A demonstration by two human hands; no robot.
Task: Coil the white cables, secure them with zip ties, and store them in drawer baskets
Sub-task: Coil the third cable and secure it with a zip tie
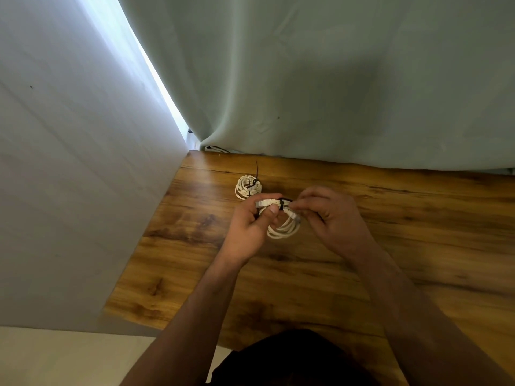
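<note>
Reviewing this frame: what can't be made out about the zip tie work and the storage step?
- Head view: zip tie on the held coil is mostly covered by fingers; whether it is cinched is unclear.
- Right hand is motion-blurred.
- Drawer baskets: none in frame.
- Far coil: its tie's lock is too small.

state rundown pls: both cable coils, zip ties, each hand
held cable coil: coiled, off the table, gripped by both hands
black zip tie: wrapped around the held coil, tightness unclear
far cable coil: coiled, lying on the wooden table, black tie on it with tail sticking up
left hand: shut on the held coil
right hand: pinching at the zip tie
</note>
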